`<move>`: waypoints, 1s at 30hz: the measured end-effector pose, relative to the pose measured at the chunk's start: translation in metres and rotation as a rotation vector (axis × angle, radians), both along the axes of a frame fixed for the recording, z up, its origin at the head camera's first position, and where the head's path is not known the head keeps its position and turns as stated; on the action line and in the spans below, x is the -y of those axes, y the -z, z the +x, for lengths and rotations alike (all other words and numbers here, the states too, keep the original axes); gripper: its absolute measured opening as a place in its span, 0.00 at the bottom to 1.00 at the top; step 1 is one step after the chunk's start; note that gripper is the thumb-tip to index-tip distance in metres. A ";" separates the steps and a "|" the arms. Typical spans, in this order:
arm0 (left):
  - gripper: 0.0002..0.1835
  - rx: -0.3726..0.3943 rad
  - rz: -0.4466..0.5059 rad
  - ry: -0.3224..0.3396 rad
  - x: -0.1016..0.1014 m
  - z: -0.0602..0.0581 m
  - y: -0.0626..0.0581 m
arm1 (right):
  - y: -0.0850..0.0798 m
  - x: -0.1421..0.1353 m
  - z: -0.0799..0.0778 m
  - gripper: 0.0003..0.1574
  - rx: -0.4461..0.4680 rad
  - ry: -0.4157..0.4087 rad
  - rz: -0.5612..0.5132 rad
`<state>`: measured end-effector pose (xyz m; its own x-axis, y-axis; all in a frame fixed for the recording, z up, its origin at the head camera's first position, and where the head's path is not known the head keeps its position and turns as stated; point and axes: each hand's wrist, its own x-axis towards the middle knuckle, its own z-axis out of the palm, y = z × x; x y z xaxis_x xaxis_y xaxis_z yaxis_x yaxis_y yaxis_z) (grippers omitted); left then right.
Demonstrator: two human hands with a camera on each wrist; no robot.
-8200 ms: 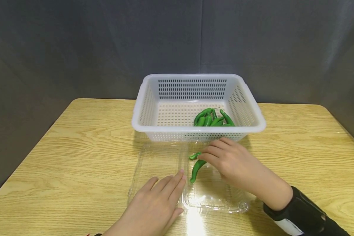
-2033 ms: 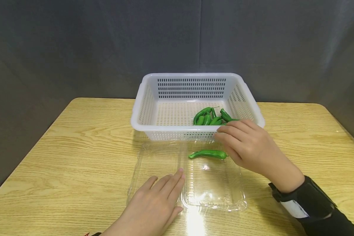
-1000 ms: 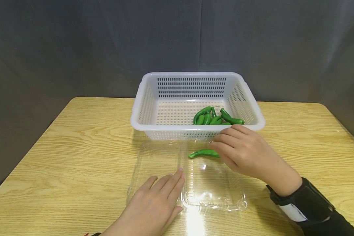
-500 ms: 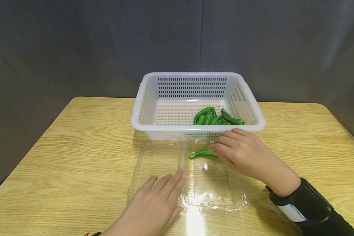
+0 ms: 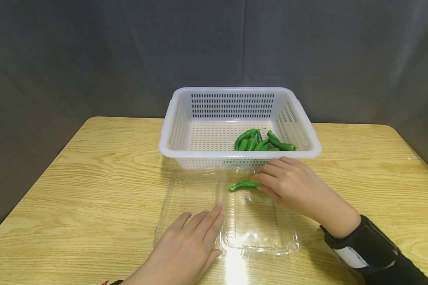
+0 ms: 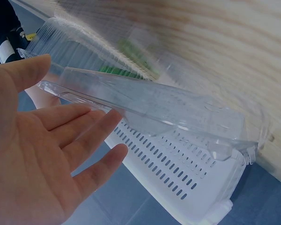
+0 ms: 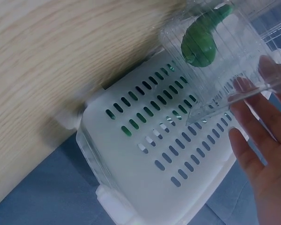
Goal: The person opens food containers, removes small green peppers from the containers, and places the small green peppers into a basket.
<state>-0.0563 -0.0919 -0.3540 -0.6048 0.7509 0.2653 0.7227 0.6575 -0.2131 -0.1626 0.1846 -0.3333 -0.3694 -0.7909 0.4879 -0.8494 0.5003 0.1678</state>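
A clear plastic clamshell container (image 5: 251, 225) lies opened out on the table. In its right half lies one green chili pepper (image 5: 243, 185), its right end hidden under my right hand (image 5: 289, 184). That hand bends over the far part of the container. In the right wrist view its fingertips (image 7: 243, 84) are at the clear wall, apart from the pepper. My left hand (image 5: 185, 241) lies over the left half with fingers extended, fingertips at the middle fold. From the left wrist view, those fingers (image 6: 103, 129) are at the container's edge.
Just behind the container stands a white perforated basket (image 5: 214, 154). Several green chili peppers (image 5: 251, 144) lie in its right part. The wooden table (image 5: 92, 178) reaches back to a dark grey curtain (image 5: 128, 59).
About eight seconds ago my right hand held a curved pepper over the container beside another; one shows there now. More recently, that hand moved back from the basket rim over the remaining pepper.
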 end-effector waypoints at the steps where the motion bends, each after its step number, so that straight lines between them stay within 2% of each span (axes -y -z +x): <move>1: 0.37 -0.001 0.001 0.000 0.000 0.000 0.000 | 0.001 0.000 0.000 0.16 0.006 0.007 0.007; 16: 0.37 -0.008 0.014 -0.002 0.000 0.000 0.001 | 0.005 0.001 0.001 0.22 0.090 0.080 0.042; 30: 0.38 -0.018 0.014 0.010 0.000 0.000 0.001 | 0.008 0.005 0.006 0.21 0.139 0.146 0.093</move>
